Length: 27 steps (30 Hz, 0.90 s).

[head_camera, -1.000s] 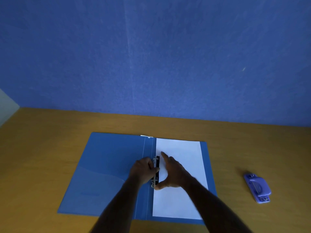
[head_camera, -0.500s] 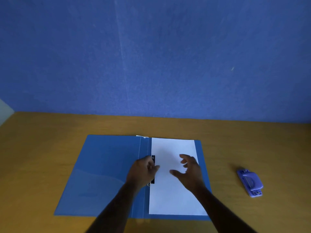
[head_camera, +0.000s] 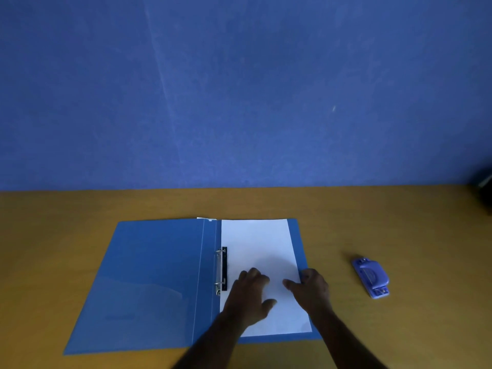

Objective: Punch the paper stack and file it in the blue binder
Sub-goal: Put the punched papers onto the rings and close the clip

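Both hands had left the ring clip: the left hand lay spread on the paper stack, the right hand gripped the right edge of the blue binder. Punching looked done, with the hole punch well apart on the table and the stack on the rings, under both hands; closing the cover seemingly remained.

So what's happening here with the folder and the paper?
A person is filing a paper stack in an open blue binder on a wooden table. The sheets lie on the binder's right half, beside the metal rings. The left hand rests flat on the paper; the right hand grips the sheets' right edge and the cover beneath. A purple hole punch sits unused to the right.
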### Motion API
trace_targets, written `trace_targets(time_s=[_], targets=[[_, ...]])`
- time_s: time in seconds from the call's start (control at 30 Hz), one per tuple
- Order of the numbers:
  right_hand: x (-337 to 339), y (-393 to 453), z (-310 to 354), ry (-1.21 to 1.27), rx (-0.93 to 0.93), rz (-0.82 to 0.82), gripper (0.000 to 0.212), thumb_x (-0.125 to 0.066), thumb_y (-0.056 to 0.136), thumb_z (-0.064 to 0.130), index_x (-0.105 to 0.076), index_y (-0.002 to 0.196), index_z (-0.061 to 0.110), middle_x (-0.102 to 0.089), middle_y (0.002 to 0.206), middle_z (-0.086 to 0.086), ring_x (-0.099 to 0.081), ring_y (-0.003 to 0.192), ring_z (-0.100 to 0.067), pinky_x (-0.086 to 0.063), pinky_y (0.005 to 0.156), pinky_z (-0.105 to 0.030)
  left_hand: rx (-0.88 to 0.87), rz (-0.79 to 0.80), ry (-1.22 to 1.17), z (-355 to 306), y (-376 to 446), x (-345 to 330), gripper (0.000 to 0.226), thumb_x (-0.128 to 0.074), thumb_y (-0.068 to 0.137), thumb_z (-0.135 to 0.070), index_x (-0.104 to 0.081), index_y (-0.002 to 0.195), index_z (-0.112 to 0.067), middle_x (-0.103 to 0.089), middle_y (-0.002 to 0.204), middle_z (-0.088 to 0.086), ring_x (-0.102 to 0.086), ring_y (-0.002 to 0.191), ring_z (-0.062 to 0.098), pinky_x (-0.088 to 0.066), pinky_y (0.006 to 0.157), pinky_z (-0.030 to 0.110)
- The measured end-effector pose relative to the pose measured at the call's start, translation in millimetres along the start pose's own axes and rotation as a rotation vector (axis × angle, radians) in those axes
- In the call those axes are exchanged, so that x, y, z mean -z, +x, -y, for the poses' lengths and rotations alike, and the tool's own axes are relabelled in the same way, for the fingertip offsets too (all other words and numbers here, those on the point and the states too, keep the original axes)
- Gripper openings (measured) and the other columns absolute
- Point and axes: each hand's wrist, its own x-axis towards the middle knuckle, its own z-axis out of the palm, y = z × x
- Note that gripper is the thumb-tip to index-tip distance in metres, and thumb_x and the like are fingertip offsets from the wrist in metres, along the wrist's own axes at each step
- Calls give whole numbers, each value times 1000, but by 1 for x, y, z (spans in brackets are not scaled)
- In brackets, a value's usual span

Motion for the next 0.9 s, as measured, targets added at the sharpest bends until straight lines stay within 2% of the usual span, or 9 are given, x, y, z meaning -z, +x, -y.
trace_targets(time_s=[0.1,0.17,0.23,0.37,0.47,0.53,0.67,0.8,0.9], targets=[[2,2,0,109,-51,0,30,-81,78,28,-72,100,9,-69,84,-1,-64,75,-17,-50,60,-25,56,-8,-121,2,2,0,53,-62,87,-49,-55,131,-20,-51,133,-2,-46,121,16,-44,102,28],[5,2,1,183,-94,-21,22,-81,78,22,-75,93,7,-70,80,-4,-63,70,-18,-44,55,-23,81,-8,-175,3,3,1,51,-62,87,-49,-57,128,-21,-53,130,-3,-46,120,14,-43,102,27],[8,1,0,227,-110,-57,22,-83,77,18,-73,92,6,-70,82,-7,-62,71,-18,-42,53,-22,104,-2,-217,3,3,3,50,-62,87,-51,-58,127,-21,-54,129,-4,-46,120,13,-43,101,27],[10,-5,1,181,-38,-107,20,-82,77,12,-71,92,5,-65,79,-3,-56,66,-8,-40,53,-18,177,13,-325,2,6,3,52,-61,85,-56,-61,124,-22,-55,126,-6,-51,117,12,-47,100,30],[10,-9,3,80,45,-114,25,-79,81,16,-71,103,7,-64,87,-1,-58,71,-8,-41,56,-16,227,26,-401,2,6,2,59,-60,79,-67,-62,120,-25,-57,123,-8,-55,113,11,-52,97,32],[9,-10,2,0,94,-125,26,-77,83,19,-70,105,9,-70,92,-3,-61,75,-11,-44,59,-17,256,24,-443,1,7,3,66,-57,73,-74,-63,117,-27,-58,121,-9,-56,111,9,-53,95,32],[5,-13,-1,-43,142,-148,23,-73,86,21,-65,107,16,-71,94,0,-65,75,-8,-49,61,-16,272,33,-485,-1,6,8,66,-57,73,-74,-63,117,-25,-59,121,-8,-58,109,9,-54,95,32],[6,-19,1,-144,224,-169,9,-69,90,22,-61,86,24,-64,75,8,-55,60,3,-40,51,-12,298,40,-529,-3,5,11,73,-53,70,-80,-63,116,-25,-61,119,-8,-59,107,8,-54,93,32],[5,-22,0,-169,308,-273,14,-76,82,25,-65,74,24,-70,83,5,-62,72,-8,-52,62,-22,307,21,-581,-7,3,16,76,-49,72,-83,-66,106,-17,-67,107,1,-64,95,12,-54,86,32]])
